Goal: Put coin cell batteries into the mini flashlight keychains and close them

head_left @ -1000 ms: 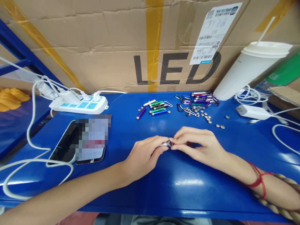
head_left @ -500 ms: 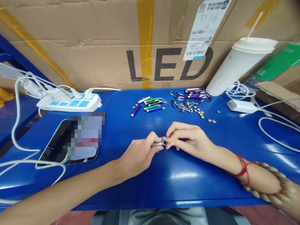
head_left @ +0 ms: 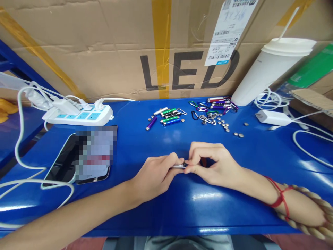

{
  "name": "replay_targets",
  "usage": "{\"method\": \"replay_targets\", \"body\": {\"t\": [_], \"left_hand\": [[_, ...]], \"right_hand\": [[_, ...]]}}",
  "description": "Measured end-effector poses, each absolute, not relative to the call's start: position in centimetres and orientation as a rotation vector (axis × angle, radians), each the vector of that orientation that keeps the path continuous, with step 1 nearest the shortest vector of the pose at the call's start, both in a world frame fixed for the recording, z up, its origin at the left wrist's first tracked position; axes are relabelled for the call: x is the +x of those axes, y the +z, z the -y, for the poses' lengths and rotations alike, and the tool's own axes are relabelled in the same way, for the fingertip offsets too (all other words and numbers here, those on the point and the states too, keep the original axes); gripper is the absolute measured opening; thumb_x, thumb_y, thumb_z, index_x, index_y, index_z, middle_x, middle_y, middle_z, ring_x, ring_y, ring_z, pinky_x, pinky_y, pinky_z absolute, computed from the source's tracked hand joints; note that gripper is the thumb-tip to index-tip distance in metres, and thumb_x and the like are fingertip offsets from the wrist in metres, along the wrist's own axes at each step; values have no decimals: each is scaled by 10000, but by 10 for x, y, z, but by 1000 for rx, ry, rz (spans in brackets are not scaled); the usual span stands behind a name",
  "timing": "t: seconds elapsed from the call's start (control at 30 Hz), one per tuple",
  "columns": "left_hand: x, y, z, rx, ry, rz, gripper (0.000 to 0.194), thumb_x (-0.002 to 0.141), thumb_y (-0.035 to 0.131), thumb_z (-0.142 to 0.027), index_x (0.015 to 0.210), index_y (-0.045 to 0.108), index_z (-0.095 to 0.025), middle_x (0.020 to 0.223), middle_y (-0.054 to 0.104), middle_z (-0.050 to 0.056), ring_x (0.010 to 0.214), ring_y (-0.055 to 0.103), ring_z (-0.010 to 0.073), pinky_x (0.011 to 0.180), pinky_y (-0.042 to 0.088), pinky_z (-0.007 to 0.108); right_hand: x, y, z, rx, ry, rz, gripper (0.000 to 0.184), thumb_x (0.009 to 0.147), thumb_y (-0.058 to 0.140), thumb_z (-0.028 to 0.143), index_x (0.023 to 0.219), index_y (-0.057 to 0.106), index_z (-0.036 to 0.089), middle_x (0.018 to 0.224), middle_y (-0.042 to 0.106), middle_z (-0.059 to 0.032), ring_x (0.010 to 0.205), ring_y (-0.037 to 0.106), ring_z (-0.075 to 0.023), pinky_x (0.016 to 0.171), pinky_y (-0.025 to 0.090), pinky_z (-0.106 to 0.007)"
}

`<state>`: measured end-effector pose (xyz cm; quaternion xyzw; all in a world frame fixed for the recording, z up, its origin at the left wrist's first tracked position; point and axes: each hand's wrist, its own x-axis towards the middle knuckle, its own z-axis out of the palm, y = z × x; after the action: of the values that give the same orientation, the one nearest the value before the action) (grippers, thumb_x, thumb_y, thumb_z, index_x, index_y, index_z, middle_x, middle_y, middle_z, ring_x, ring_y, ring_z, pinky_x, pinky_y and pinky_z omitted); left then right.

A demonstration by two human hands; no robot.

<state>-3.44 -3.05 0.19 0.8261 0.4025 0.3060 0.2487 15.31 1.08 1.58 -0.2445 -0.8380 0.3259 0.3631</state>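
Observation:
My left hand [head_left: 156, 175] pinches a small silver flashlight tube [head_left: 178, 166] just above the blue table [head_left: 166, 208]. Fingers of my right hand [head_left: 212, 163] are pressed together at the tube's right end, on a small dark part that I cannot make out. Farther back lie several little coloured flashlights [head_left: 168, 116], a heap of carabiner clips [head_left: 208, 111] and scattered button cells [head_left: 225, 125].
A white power strip [head_left: 78, 116] with plugs and white cables sits at the back left. A phone [head_left: 78, 156] lies left of my hands. A white cup with a straw [head_left: 270, 67], a charger [head_left: 273, 118] and cords stand at the right. A cardboard box [head_left: 130, 45] walls the back.
Both hands stay joined on the silver tube and sit slightly nearer to me; my right fingers have curled more tightly over its end. The view shifted a little.

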Motion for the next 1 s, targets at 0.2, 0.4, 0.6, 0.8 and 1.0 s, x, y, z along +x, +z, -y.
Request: {"method": "replay_targets", "body": {"t": [0.2, 0.4, 0.6, 0.8, 1.0], "left_hand": [[-33, 1, 30, 2288, 865, -1167, 149, 914, 425, -222, 775, 467, -188, 864, 684, 16, 828, 667, 142, 677, 515, 210], [-33, 7, 31, 2229, 787, -1225, 140, 920, 423, -250, 1021, 518, -226, 936, 678, -22, 833, 660, 111, 710, 506, 189], [-34, 9, 30, 2343, 836, -1137, 193, 928, 385, -191, 1041, 541, -196, 994, 673, -3, 889, 638, 107, 801, 473, 189], [-32, 12, 29, 2316, 813, -1163, 154, 914, 414, -164, 980, 550, -194, 929, 677, -17, 830, 641, 102, 749, 461, 172], [-33, 13, 31, 2297, 822, -1171, 142, 908, 420, -168, 992, 526, -212, 892, 669, -33, 774, 640, 88, 708, 465, 158]], "right_hand": [[152, 18, -10, -761, 870, 2162, 305, 789, 634, 284, 543, 524, 140, 576, 528, 4, 467, 448, -59, 433, 343, -181], [155, 19, -13, -726, 751, 2255, 303, 822, 600, 323, 579, 545, 150, 594, 543, 3, 463, 450, -55, 436, 335, -176], [157, 17, -13, -637, 517, 2367, 310, 869, 544, 332, 613, 501, 163, 569, 511, 25, 460, 417, -53, 453, 303, -190], [157, 19, -14, -541, 264, 2415, 321, 873, 538, 369, 630, 485, 167, 561, 508, 44, 441, 398, -50, 461, 297, -202], [158, 21, -15, -506, 47, 2429, 323, 889, 510, 367, 636, 522, 167, 572, 544, 35, 451, 420, -63, 468, 300, -219]]}}
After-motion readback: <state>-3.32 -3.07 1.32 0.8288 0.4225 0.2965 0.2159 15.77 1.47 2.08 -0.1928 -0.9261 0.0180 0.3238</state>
